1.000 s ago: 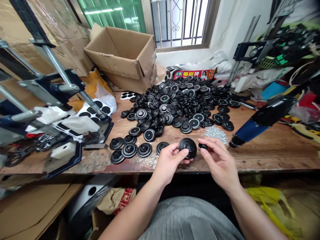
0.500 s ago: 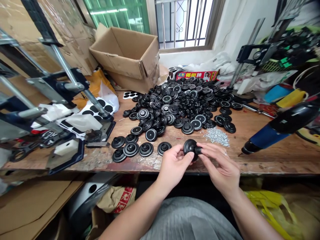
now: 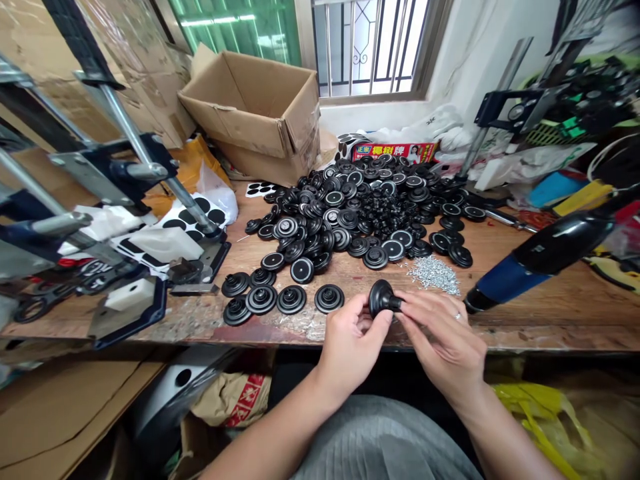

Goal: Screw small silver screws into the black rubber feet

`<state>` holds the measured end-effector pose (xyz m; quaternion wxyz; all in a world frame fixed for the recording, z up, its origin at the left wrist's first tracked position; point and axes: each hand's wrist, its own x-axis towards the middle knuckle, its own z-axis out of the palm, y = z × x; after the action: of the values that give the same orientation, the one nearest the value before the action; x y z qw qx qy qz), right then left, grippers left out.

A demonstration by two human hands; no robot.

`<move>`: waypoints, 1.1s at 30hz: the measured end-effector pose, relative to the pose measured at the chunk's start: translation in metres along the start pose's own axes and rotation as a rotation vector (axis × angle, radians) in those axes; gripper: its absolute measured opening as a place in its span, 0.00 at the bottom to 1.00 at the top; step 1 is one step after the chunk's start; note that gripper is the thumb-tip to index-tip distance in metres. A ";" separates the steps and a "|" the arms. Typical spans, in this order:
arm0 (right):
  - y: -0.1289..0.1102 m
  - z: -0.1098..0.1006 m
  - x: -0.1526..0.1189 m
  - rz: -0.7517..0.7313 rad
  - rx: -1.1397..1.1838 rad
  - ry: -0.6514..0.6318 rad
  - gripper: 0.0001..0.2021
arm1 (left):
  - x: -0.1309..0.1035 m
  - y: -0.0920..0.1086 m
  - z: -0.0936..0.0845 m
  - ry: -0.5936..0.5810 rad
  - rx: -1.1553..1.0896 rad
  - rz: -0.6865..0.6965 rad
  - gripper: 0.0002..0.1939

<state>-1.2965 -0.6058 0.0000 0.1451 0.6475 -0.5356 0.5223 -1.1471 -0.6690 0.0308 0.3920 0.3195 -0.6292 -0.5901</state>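
Observation:
Between my two hands, above the front edge of the bench, a round black stepped disc (image 3: 381, 298) is tilted on its side, its narrow stem pointing right. My left hand (image 3: 353, 340) grips the disc by its wide rim, thumb in front. The fingertips of my right hand (image 3: 443, 333) pinch a small black piece (image 3: 396, 305) at the stem end; whether it is separate from the disc I cannot tell. To the left, several similar discs (image 3: 292, 299) lie stem up in loose rows. Just behind my right hand is a heap of small silver screws (image 3: 434, 273).
A large pile of black discs (image 3: 335, 200) covers the middle of the wooden bench (image 3: 540, 313). A blue and black power screwdriver (image 3: 520, 270) hangs tilted at right. Metal presses (image 3: 135, 160) stand at left, and an open cardboard box (image 3: 250, 113) sits behind.
The black disc has turned slightly, its stem now pointing more to the right. The power screwdriver has swung left, closer to my right hand. Both hands keep their hold.

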 end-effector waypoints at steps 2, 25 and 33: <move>-0.001 -0.001 0.000 -0.037 -0.034 -0.042 0.18 | 0.000 -0.001 0.000 -0.007 -0.082 -0.059 0.14; 0.060 -0.008 -0.022 0.352 -0.060 -0.340 0.17 | -0.011 -0.037 -0.007 0.018 0.059 -0.071 0.12; 0.070 0.004 -0.028 0.310 -0.086 -0.456 0.18 | 0.012 -0.043 -0.055 0.279 0.697 0.492 0.09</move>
<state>-1.3500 -0.6209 -0.0511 -0.0336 0.6518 -0.6687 0.3561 -1.1073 -0.7105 -0.0105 0.4706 0.3500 -0.7889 -0.1835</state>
